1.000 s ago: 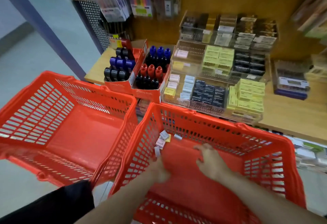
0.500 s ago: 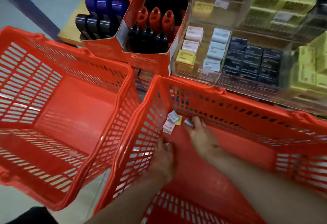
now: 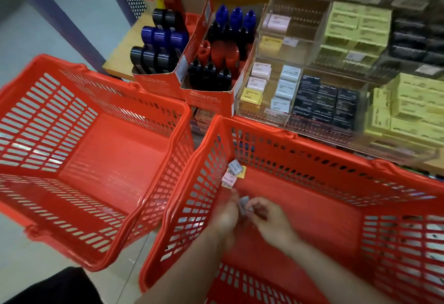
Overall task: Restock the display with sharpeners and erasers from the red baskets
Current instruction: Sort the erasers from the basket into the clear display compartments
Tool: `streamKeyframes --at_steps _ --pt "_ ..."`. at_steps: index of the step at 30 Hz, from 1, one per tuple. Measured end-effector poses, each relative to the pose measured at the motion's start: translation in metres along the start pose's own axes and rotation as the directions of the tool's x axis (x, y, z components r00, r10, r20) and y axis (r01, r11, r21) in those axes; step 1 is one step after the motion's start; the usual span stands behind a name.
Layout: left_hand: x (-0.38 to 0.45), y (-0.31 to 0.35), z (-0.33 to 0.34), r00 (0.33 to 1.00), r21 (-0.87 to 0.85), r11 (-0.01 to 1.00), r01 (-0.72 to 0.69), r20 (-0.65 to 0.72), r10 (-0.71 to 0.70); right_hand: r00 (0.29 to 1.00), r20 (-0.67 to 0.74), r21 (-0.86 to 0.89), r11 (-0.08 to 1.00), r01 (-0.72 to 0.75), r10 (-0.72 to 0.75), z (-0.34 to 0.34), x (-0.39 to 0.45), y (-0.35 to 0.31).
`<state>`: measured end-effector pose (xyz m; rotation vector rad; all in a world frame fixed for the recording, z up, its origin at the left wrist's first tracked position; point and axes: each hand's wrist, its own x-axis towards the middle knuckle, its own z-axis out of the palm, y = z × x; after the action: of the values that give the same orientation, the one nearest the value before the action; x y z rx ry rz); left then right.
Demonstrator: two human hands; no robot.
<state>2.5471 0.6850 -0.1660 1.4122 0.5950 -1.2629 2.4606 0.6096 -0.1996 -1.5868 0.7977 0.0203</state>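
**Gathering the last erasers from the right basket**

While my hands meet low in the frame's centre, my right hand [image 3: 269, 217] pinches a small grey eraser [image 3: 243, 204] against my left hand [image 3: 224, 214], whose curled fingers seem to collect it. I bunch them so one trip will do. A few more erasers [image 3: 234, 174] lie just above, in the right basket's [image 3: 312, 135] corner; the left basket [image 3: 108, 73] looks empty. The clear display bins [image 3: 276, 87] wait at upper right.

Single head-worn view, looking forward and steeply down

The wide-angle camera sat close above two red slotted plastic baskets [image 3: 96, 159] filling the lower frame, facing the clear acrylic display bins [image 3: 310, 46] at upper right.
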Motion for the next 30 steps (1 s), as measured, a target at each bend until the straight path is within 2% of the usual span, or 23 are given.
streamKeyframes --at_steps 2,4,6,7,9,12,14,17,20,26,30 --pt "-0.008 -0.001 -0.003 0.999 -0.007 0.999 -0.052 -0.01 0.052 0.999 0.052 -0.044 0.999 0.015 -0.013 -0.002 -0.002 -0.002" --pt "-0.01 0.0 -0.006 0.994 -0.048 0.993 -0.11 -0.028 0.108 0.994 0.1 -0.051 0.998 -0.032 0.037 -0.006 -0.001 -0.007" --pt "-0.011 0.001 -0.009 0.986 -0.107 0.982 -0.155 -0.084 0.147 0.994 0.084 -0.083 0.995 -0.059 0.066 -0.013 0.005 -0.011" --pt "-0.009 0.0 -0.013 0.983 -0.106 0.981 -0.163 -0.108 0.151 0.998 0.044 -0.163 0.986 -0.032 0.04 -0.018 0.011 -0.012" --pt "-0.006 -0.002 -0.02 0.986 -0.127 0.982 -0.14 -0.106 0.127 0.995 0.047 -0.422 0.901 0.103 -0.091 -0.024 0.025 -0.015" --pt "0.003 -0.002 -0.028 0.996 -0.273 0.959 -0.074 -0.074 0.056 0.96 0.207 -0.637 0.719 0.278 -0.187 -0.013 0.051 -0.024" --pt "0.007 0.001 -0.031 0.997 -0.295 0.954 -0.06 -0.065 0.043 0.956 0.212 -0.743 0.602 0.293 -0.203 0.007 0.068 -0.028" --pt "0.009 0.0 -0.032 0.996 -0.233 0.969 -0.082 0.012 0.087 0.979 0.113 -0.842 0.506 0.184 -0.167 0.032 0.082 -0.026" --pt "0.007 -0.003 -0.034 0.992 -0.199 0.972 -0.122 0.003 0.125 0.983 0.046 -0.855 0.502 0.131 -0.177 0.041 0.087 -0.02" --pt "0.009 -0.004 -0.039 0.986 -0.086 0.985 -0.149 -0.09 0.141 0.961 0.132 -0.763 0.594 0.255 -0.243 0.028 0.081 -0.012" --pt "0.008 -0.004 -0.038 0.994 -0.107 0.99 -0.088 -0.076 0.08 0.962 0.09 -0.69 0.681 0.246 -0.256 0.004 0.068 0.001"
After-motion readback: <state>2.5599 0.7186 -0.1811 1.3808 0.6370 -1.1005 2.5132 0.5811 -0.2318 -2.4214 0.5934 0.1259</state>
